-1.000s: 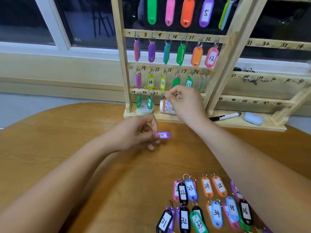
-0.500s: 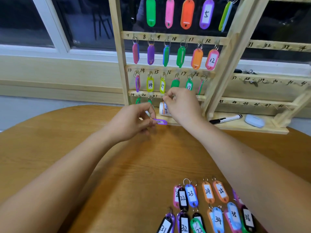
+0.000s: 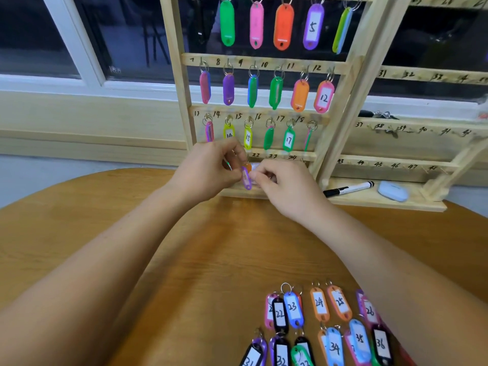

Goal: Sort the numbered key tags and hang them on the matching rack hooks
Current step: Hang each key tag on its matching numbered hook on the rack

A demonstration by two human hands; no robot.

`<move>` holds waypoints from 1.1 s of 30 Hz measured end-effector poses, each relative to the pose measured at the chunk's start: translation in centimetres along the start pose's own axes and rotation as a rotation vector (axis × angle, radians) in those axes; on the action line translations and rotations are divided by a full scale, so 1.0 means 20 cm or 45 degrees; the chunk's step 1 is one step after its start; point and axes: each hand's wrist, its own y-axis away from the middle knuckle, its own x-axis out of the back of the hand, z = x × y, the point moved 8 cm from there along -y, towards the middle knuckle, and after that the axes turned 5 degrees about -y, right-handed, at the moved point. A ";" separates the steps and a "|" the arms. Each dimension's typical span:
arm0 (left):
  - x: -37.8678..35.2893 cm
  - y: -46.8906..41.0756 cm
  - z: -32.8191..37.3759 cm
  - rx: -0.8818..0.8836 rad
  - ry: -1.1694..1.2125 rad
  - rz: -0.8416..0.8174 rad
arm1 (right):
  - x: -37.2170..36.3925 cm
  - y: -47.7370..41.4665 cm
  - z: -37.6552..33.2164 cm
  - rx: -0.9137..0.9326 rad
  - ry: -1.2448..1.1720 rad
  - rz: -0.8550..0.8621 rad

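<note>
The left hand (image 3: 208, 170) has thumb and fingers curled in a pinch on the top of a purple tag (image 3: 247, 179). The tag hangs upright just in front of the lowest rail (image 3: 274, 155) of the rack (image 3: 340, 107). The right hand (image 3: 287, 186) is curled too, fingertips at the tag's right edge; whether they grip or only steady it I cannot tell. The tag's number is unreadable.

It should handle as a light, stiff, smooth plastic shell, likely slippery. Pinching the body near its ring end would leave the thin metal ring free for the hook.

The rack is pale bare wood with handwritten black numbers, hung with glossy, round-ended oblong tags. At near right on the grained wooden table (image 3: 184, 260), loose tags (image 3: 317, 326) marked 22 to 36 lie in rows. A marker (image 3: 348, 188) and a pale blue case (image 3: 393, 191) rest on the rack's base.
</note>
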 end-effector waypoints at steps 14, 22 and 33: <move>-0.01 -0.05 0.02 -0.038 0.147 0.064 | -0.09 -0.03 0.11 -0.292 -0.550 0.080; 0.02 -0.08 0.05 -0.161 0.050 0.169 | -0.21 -0.01 0.16 -0.534 -1.019 -0.039; 0.02 -0.11 0.04 -0.296 -0.212 0.207 | -0.13 -0.01 0.16 -0.538 -0.849 0.132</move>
